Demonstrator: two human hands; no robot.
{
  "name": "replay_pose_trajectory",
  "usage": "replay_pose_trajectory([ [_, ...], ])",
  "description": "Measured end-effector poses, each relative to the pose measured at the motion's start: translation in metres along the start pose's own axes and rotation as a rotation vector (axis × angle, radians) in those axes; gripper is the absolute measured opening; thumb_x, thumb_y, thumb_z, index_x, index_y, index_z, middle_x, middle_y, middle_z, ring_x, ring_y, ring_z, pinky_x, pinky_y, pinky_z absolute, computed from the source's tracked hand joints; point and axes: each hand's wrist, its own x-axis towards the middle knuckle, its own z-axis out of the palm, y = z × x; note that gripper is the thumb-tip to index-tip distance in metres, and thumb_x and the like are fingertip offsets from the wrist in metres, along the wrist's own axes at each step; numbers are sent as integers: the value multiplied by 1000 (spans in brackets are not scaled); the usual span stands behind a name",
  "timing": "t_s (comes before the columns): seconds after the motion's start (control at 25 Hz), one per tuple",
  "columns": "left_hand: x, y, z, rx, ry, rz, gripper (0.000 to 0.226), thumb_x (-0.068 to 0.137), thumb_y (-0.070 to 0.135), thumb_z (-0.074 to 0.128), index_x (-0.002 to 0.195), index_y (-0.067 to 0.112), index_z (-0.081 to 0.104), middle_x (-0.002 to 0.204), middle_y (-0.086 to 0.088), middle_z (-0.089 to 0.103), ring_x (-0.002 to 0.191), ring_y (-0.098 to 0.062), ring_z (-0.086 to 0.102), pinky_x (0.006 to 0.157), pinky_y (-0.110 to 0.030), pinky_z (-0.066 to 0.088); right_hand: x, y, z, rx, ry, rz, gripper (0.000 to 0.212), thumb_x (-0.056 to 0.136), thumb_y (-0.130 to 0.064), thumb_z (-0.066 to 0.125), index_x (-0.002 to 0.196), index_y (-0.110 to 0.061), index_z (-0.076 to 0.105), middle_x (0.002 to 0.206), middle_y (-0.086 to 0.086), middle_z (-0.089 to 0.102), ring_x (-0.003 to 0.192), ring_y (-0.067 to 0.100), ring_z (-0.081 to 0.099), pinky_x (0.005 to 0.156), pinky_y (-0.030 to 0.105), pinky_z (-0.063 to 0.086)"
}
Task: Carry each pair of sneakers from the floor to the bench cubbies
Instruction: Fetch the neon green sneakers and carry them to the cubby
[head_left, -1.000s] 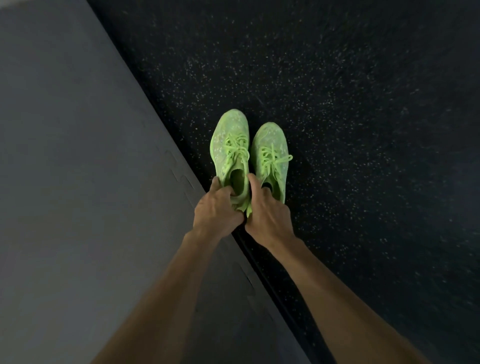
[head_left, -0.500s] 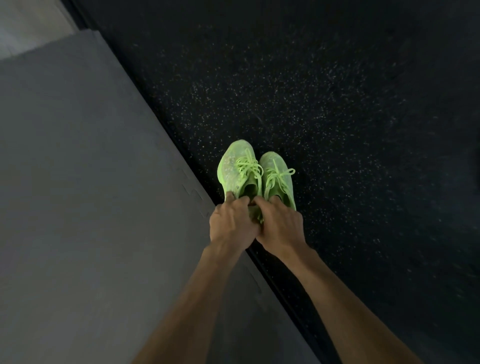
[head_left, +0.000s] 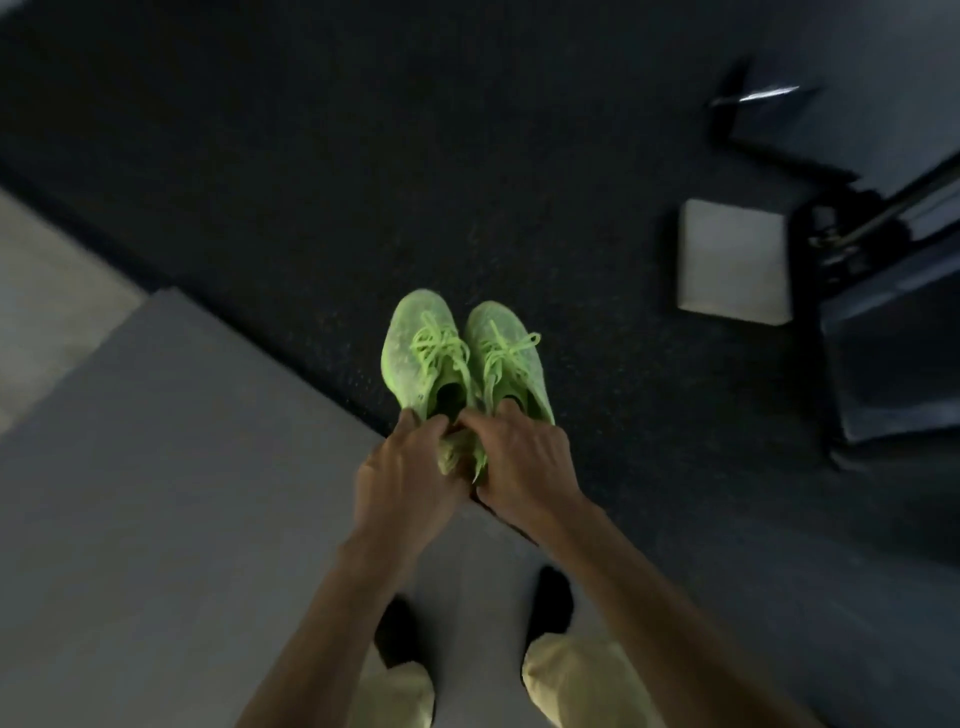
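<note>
**A:** Item one?

**B:** Pair of neon green sneakers (head_left: 415, 358), laced, side by side, toes pointing away from me. I log the left grip (head_left: 405, 473) curled round one heel and the right grip (head_left: 524, 457) curled round the other. Any branding is too blurred to read.

**A:** Location?

**B:** Held over the dark speckled floor (head_left: 311, 156), at the edge of the grey mat (head_left: 156, 467). Further right: a pale square block (head_left: 732, 260) and a black metal frame (head_left: 810, 161).
</note>
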Motion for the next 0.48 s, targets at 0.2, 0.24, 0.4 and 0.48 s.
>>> replay_pose_trajectory([
  [0.2,-93,74,-106,28,29,296,25,78,49,62,98,34,58,98,7,52,91,-22,62,70,-37,46,-125,-53,-125,27,178,177,47,80,-30,67,125,-32,53,104,2,57,84,24,63,62,29,36],
  [0.24,-110,85,-119,56,18,357,27,78,50,62,99,34,59,98,7,53,90,-22,62,69,-36,45,-149,-62,-136,19,215,228,50,79,-30,69,126,-33,53,104,2,58,83,23,63,61,29,34],
  [0.4,-188,126,-145,139,-47,626,31,78,48,65,106,35,62,98,7,54,86,-20,61,68,-34,44,-254,-88,-159,0,355,511,52,80,-31,68,128,-39,49,104,0,55,84,22,63,61,29,32],
  [0.48,-230,146,-142,155,-89,781,26,79,50,64,99,34,63,93,6,54,83,-22,62,65,-34,42,-310,-95,-156,23,402,657,50,82,-30,66,127,-40,48,103,0,53,83,22,62,61,30,31],
])
